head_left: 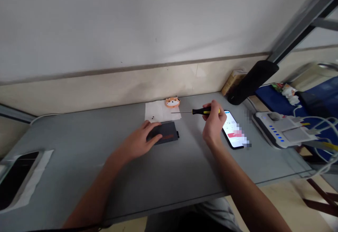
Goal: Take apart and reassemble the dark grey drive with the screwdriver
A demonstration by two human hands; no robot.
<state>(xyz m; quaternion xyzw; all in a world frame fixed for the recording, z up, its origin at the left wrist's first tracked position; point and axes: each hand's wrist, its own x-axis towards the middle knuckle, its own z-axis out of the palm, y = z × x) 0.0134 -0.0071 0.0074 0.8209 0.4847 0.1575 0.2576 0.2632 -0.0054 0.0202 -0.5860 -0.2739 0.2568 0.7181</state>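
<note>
A thin dark grey rectangular device [167, 132] lies flat on the desk, with a small black tab at its right end and reddish lettering. My left hand [141, 138] grips its left end, thumb on the near side and fingers over the far side. In my right hand [214, 121] is a screwdriver [201, 111] with a black and yellow handle, fingers wrapped round it. Its long thin shaft points left, above the white paper [158, 109]. A few small dark bits [152, 117] rest on the paper, too small to name. An orange dog-face case [173, 102] sits at the paper's back right.
A lit phone [232, 130] lies right of my right hand. Beyond are a power strip [283, 130] with plugs and cables, a black cylinder [252, 82] and a book [232, 81]. At left, a dark-screened device [18, 175] rests on white paper. A wall closes the desk's back.
</note>
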